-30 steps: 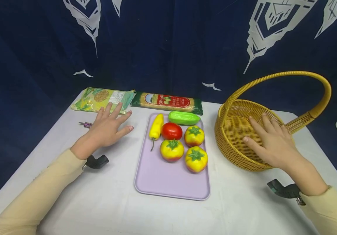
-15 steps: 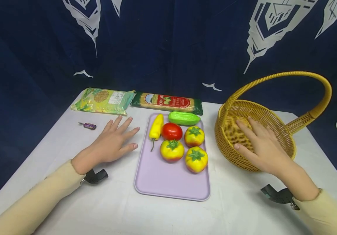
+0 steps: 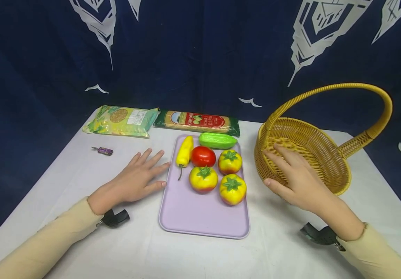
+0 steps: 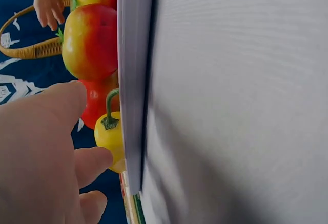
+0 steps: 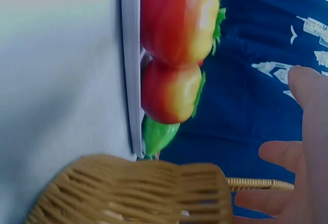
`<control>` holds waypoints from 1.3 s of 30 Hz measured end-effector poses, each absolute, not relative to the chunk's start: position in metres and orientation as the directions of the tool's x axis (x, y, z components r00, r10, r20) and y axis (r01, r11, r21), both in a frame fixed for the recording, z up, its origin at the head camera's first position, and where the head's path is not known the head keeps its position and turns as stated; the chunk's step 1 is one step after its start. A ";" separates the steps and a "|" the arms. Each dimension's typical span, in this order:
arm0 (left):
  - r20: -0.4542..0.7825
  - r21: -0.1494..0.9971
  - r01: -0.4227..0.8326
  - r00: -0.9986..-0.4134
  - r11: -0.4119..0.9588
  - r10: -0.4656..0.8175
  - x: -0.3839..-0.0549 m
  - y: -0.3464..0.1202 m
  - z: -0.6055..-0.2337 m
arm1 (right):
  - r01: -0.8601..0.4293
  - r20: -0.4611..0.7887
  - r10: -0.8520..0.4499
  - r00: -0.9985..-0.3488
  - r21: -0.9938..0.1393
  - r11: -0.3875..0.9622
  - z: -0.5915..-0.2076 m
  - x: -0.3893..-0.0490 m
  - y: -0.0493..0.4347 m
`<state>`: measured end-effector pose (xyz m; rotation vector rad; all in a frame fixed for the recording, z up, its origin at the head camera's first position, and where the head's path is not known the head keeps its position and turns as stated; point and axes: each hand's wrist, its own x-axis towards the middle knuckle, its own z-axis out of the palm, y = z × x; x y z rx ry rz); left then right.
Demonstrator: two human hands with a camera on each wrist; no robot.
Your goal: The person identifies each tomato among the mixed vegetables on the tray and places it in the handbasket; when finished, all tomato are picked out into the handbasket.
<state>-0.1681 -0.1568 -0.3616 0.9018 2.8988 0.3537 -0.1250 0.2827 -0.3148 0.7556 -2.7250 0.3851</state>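
Observation:
My left hand [image 3: 134,182], fingers spread, hovers at the left edge of a lilac tray [image 3: 204,219], holding nothing. On the tray sit a yellow pepper [image 3: 185,151], a red tomato [image 3: 203,156], a green cucumber-like vegetable [image 3: 218,140] and three yellow-red fruits with green leaf caps, the nearest being one fruit [image 3: 233,190] at the right. In the left wrist view the fingertips overlap the pepper [image 4: 108,137]. My right hand [image 3: 301,186], fingers spread and holding nothing, is over the near-left rim of a wicker basket [image 3: 261,164], hiding part of it.
A green-yellow bag [image 3: 120,121] and a spaghetti pack [image 3: 197,122] lie along the table's back edge. At the left is a small purple-handled tool [image 3: 104,151]. The basket's tall handle [image 3: 347,86] arches up at the right. A dark blue curtain [image 3: 172,50] hangs behind.
My left hand has come back from beside the bag toward the tray's left edge. The right hand has shifted left and nearer, from over the basket's inside to its near-left rim.

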 end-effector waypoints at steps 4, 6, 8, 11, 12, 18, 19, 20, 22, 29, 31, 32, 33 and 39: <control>0.003 0.284 0.569 -0.805 0.772 0.593 -0.169 -0.157 -0.365 | -0.574 0.371 -0.487 -0.791 -0.171 0.801 -0.319 -0.126 0.276; 0.007 0.304 0.576 -0.798 0.759 0.602 -0.170 -0.158 -0.366 | -0.598 0.380 -0.510 -0.772 -0.164 0.784 -0.323 -0.128 0.273; 0.009 0.320 0.580 -0.793 0.749 0.610 -0.171 -0.158 -0.368 | -0.625 0.389 -0.534 -0.751 -0.155 0.765 -0.326 -0.130 0.269; 0.010 0.339 0.584 -0.786 0.737 0.618 -0.173 -0.158 -0.371 | -0.665 0.399 -0.572 -0.716 -0.144 0.733 -0.330 -0.132 0.263; 0.010 0.345 0.585 -0.785 0.734 0.620 -0.174 -0.158 -0.372 | -0.675 0.402 -0.581 -0.708 -0.142 0.724 -0.332 -0.132 0.261; 0.021 0.388 0.586 -0.778 0.712 0.628 -0.179 -0.157 -0.377 | -0.700 0.415 -0.598 -0.686 -0.151 0.698 -0.338 -0.134 0.249; 0.022 0.396 0.586 -0.776 0.707 0.630 -0.180 -0.157 -0.377 | -0.700 0.418 -0.596 -0.686 -0.157 0.696 -0.338 -0.134 0.247; 0.022 0.404 0.584 -0.775 0.704 0.631 -0.180 -0.156 -0.378 | -0.698 0.418 -0.591 -0.690 -0.166 0.697 -0.339 -0.134 0.246; 0.024 0.417 0.584 -0.773 0.696 0.634 -0.181 -0.156 -0.379 | -0.696 0.414 -0.588 -0.695 -0.186 0.693 -0.340 -0.133 0.243; 0.037 0.454 0.580 -0.771 0.676 0.636 -0.184 -0.156 -0.385 | -0.705 0.368 -0.608 -0.703 -0.249 0.664 -0.348 -0.130 0.232; 0.041 0.462 0.579 -0.771 0.672 0.636 -0.184 -0.156 -0.387 | -0.709 0.368 -0.611 -0.701 -0.262 0.655 -0.351 -0.130 0.230; 0.040 0.467 0.575 -0.773 0.672 0.633 -0.184 -0.156 -0.387 | -0.710 0.368 -0.612 -0.700 -0.270 0.650 -0.352 -0.130 0.229; 0.039 0.470 0.572 -0.774 0.672 0.632 -0.184 -0.156 -0.388 | -0.712 0.369 -0.612 -0.699 -0.276 0.646 -0.353 -0.130 0.228; 0.053 0.492 0.566 -0.779 0.662 0.625 -0.185 -0.155 -0.391 | -0.697 0.340 -0.608 -0.717 -0.324 0.640 -0.356 -0.130 0.224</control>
